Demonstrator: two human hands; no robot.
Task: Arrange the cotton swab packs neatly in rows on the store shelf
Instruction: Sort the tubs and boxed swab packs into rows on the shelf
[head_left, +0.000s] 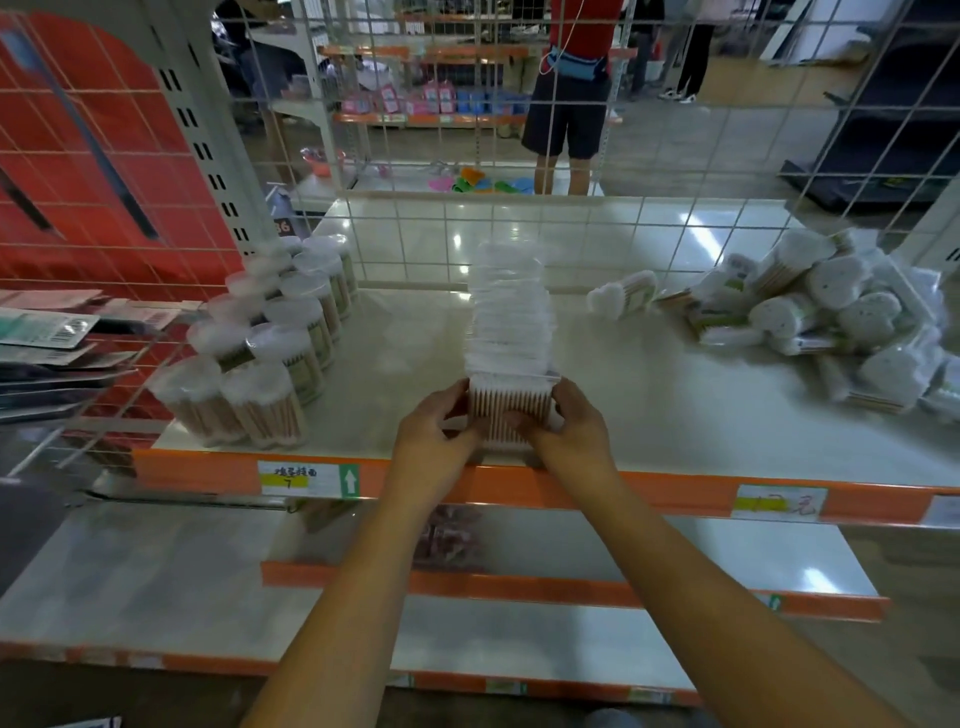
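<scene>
The job looks roughly half done, perhaps a little more. A single-file row of square packs (506, 317) runs straight back from the fingers toward the wire grid (571, 156) behind the shelf (649, 410), and the front pack (511, 408) sits at the shelf's near edge, clamped between the two hands: the left hand (441, 423) has its fingers (457, 397) curled round the pack's left side, the right hand (574, 423) wraps the right side and lower front. To the left of the fingers, two tidy rows of round tubs (260, 343) already stand upright, touching one another. Well to the right of the fingers lies what is left: a loose heap of heart-shaped packs (826, 322), tumbled on their sides against the grid, with one stray pack (623, 299) lying just apart from the heap on the side nearer the row. My guess is that heap needs sorting next. The square row's far packs blur into one white mass, so they cannot be counted; the heap's right edge is cut off by the frame, and the price label (309, 478) below the left hand is too blurred to read.
</scene>
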